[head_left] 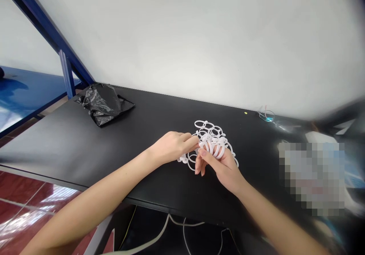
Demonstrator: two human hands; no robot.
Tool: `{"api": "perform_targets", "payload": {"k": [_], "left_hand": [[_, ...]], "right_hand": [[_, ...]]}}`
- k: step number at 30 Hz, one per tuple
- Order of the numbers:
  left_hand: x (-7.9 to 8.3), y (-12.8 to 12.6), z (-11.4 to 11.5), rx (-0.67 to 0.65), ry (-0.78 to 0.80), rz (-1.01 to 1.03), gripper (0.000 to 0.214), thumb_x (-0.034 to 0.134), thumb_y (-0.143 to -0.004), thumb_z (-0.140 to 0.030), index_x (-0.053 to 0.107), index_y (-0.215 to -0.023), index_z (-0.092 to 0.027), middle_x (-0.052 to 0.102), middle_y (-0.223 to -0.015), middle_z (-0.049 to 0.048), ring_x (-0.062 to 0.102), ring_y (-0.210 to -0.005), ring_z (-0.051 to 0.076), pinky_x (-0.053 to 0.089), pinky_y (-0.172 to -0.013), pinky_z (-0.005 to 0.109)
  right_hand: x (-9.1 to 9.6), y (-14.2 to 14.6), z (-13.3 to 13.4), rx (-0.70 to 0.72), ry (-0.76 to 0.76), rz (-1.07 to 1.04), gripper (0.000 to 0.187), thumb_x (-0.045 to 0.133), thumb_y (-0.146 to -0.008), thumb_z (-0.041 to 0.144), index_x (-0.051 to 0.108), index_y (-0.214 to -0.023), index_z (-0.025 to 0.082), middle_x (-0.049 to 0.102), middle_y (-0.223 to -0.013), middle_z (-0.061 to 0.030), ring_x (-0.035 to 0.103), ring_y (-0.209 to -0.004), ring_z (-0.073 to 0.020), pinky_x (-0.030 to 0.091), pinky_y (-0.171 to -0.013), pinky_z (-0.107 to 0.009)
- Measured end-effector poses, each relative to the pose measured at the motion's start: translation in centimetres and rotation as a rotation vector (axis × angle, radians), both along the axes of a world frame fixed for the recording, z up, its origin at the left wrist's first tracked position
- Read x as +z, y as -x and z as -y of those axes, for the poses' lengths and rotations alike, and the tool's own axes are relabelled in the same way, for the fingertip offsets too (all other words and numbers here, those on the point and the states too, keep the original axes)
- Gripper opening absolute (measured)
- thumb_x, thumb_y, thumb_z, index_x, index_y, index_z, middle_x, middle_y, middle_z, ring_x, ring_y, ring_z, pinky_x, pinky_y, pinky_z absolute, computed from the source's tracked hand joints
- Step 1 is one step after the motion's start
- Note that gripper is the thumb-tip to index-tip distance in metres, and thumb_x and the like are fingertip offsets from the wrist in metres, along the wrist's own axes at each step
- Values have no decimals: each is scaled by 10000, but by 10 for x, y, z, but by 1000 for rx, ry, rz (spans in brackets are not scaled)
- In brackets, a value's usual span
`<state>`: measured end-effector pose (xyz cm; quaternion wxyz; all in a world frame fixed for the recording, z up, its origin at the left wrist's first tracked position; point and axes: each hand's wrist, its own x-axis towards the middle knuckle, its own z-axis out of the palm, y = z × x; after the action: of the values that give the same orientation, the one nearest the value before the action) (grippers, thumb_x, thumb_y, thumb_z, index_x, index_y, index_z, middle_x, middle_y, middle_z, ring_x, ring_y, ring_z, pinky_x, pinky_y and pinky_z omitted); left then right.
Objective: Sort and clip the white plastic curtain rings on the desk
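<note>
A bunch of white rings [209,127], each with a small rounded nub, lies above the middle of the black table, several of them overlapping or linked. My right hand [225,167] is closed around part of the bunch, with several rings looped over its fingers and the thumb pressed against them. From the left side, my left hand [175,146] reaches in, its fingertips pinched on the rings beside my right fingers. Exactly which ring the left fingertips grip is hidden. More rings hang below and behind both hands.
A crumpled black plastic bag [105,105] lies on the table [151,114] at the far left. Toward the right are clear plastic wrapping [268,116], a small yellow bit [245,113] and a blurred-out package [313,175]. A blue metal frame [51,23] stands left; cables [159,232] hang below the front edge.
</note>
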<state>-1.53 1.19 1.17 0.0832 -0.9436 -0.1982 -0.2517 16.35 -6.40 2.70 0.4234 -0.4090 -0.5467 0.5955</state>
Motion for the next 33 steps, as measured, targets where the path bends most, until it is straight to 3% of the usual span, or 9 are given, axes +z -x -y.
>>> {"api": "perform_targets", "payload": {"k": [6, 14, 17, 24, 29, 33], "left_hand": [[-2, 0, 4, -24, 91, -37, 246, 331, -965, -92, 429, -759, -181, 463, -602, -33, 389, -465, 105, 266, -456, 249], [-6, -6, 13, 5, 250, 98, 286, 310, -979, -125, 378, -709, -189, 384, -558, -58, 283, -438, 84, 185, -445, 238], [-7, -7, 14, 18, 225, 117, 316, 287, -1007, -163, 378, -706, -189, 381, -555, -60, 290, -439, 82, 195, -441, 236], [-1, -3, 6, -50, 16, -16, 269, 296, -995, -115, 459, -787, -165, 509, -660, -15, 441, -510, 107, 312, -475, 241], [-3, -5, 9, -90, 114, 97, 277, 293, -966, -85, 401, -732, -185, 444, -617, -39, 358, -479, 95, 269, -459, 237], [-8, -8, 14, -97, 300, 233, 279, 314, -961, -109, 324, -699, -202, 347, -584, -66, 249, -467, 77, 206, -451, 225]], "right_hand": [[-6, -2, 1, -106, -105, 41, 403, 530, -967, 395, 587, -635, 176, 553, -557, 15, 538, -537, -115, 489, -601, -270], [-13, 1, 4, -212, -197, 74, 435, 508, -978, 373, 507, -585, 185, 481, -529, 25, 470, -509, -105, 413, -542, -263], [-10, 1, 2, -202, -128, 41, 453, 503, -974, 401, 464, -576, 187, 411, -489, 44, 403, -474, -92, 347, -491, -252], [1, 0, -4, -3, 182, -129, 410, 526, -947, 431, 506, -626, 176, 314, -474, 82, 310, -425, -68, 279, -451, -232], [0, 6, 1, -66, 114, -190, 435, 563, -926, 424, 438, -588, 182, 261, -507, 87, 297, -452, -63, 258, -464, -227], [0, 9, 4, -106, 109, -233, 447, 578, -915, 410, 409, -567, 184, 242, -515, 87, 273, -455, -60, 230, -445, -221]]}}
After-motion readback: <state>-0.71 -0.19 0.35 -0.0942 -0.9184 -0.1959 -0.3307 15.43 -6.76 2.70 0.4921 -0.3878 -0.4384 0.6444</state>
